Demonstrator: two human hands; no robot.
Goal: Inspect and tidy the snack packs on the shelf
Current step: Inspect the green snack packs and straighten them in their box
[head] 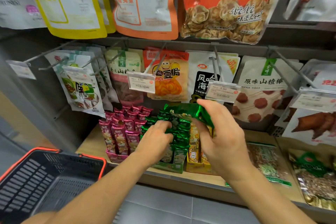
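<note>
Green pack (189,112) is pinched by the right hand's (221,138) fingers, held above the green box (169,167) on the shelf (91,144). Left hand's (154,142) fingers curl among the boxed packs (181,139); whether they grip one I cannot tell.

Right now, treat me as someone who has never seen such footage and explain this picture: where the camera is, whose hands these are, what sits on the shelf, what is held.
No machine here: a person wears one wide-angle camera on the head, looking forward and down, so both bare arms reach in from below. The right hand holds a shiny green foil snack pack in its grip, raised above the others. The left hand has its fingers among green packs standing in a green cardboard display box; whether it pinches one is unclear. On the pale wooden shelf, a pink box of magenta packs stands left of that, a yellow box right. A black plastic basket with an orange rim sits lower left.
</note>
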